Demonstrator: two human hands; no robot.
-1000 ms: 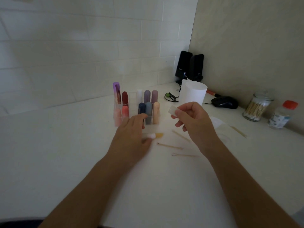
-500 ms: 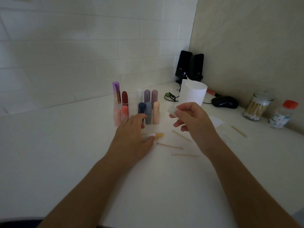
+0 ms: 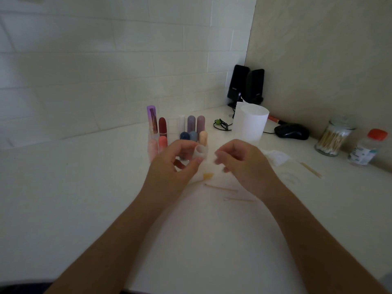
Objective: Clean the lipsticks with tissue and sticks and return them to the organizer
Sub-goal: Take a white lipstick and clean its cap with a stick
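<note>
Left hand [image 3: 176, 164] pinching a translucent lipstick cap [image 3: 200, 151], open end toward camera. Right hand [image 3: 244, 160] curled, grip contents indeterminate. Uncapped yellow lipstick [image 3: 207, 176] lying on desk [image 3: 84, 187] between hands, risking smearing; organizer [image 3: 153, 145] just beyond left hand, risking toppling.

Organizer [image 3: 152, 145] and white cup [image 3: 250, 124] block behind; counter [image 3: 63, 187] leftward lies open.
</note>
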